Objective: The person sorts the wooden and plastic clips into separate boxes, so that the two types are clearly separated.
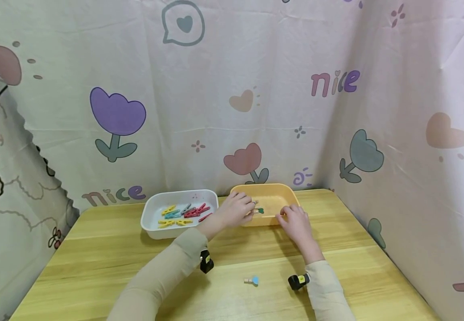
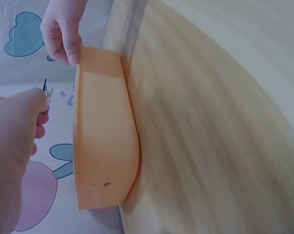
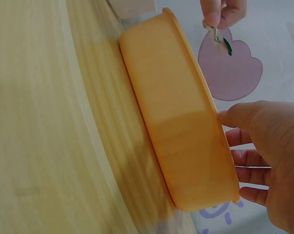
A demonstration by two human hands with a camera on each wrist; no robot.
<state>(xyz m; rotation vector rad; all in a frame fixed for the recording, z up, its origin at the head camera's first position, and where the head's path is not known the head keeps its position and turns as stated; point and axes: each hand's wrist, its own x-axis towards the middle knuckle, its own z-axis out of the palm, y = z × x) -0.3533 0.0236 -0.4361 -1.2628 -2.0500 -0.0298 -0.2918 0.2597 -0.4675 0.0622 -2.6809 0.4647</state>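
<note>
Over the left part of a yellow tray (image 1: 282,219), my left hand (image 1: 234,209) pinches small wooden clips (image 1: 258,210), one with a dark green end. The right wrist view also shows these clips (image 3: 218,38) hanging from the fingertips, above the tray's rim. My right hand (image 1: 296,220) holds the tray's near rim towards its right end, thumb at the edge and fingers over the inner side, as the right wrist view shows. On the table in front of the tray lies a small wooden clip with a blue end (image 1: 251,281).
Left of the yellow tray stands a white tray (image 1: 147,223) with several yellow, red, teal and grey clothes pegs (image 1: 192,213). Both trays are at the back of the wooden table (image 1: 232,254), close to a printed curtain (image 1: 200,111). A black wrist camera is on each sleeve.
</note>
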